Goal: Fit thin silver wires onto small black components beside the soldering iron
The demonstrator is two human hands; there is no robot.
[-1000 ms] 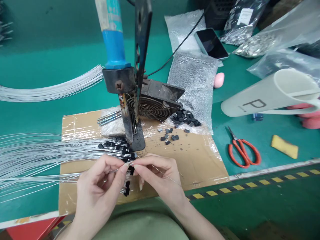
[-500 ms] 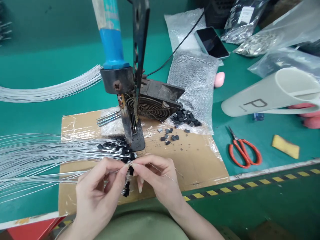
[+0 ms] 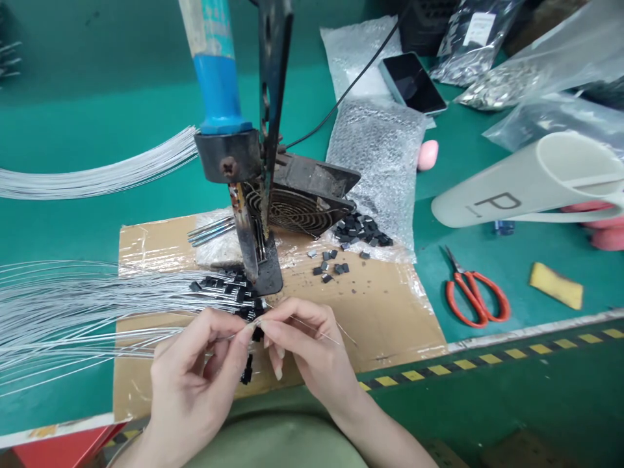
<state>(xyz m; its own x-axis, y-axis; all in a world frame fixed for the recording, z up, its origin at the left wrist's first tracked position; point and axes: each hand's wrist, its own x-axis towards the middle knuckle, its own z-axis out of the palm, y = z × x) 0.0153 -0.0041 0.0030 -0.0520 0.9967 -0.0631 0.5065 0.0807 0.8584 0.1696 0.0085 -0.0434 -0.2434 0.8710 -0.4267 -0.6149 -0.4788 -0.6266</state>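
Hands pinch thin wire (image 3: 234,337): left hand (image 3: 192,377), right hand (image 3: 305,351), fingertips touching.

Tight in front, open to the right.

The soldering stand (image 3: 253,195) and fan (image 3: 305,201) wall off the space just beyond the hands (image 3: 253,351); wire bundles (image 3: 73,312) fill the left. Bare cardboard (image 3: 390,312) right of the hands lies free, up to the scissors (image 3: 475,292) and loose black chips (image 3: 331,266).

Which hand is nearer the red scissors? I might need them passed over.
Right. The right hand is at the cardboard's near edge, left of the red scissors; the left hand is farther left, beyond it.
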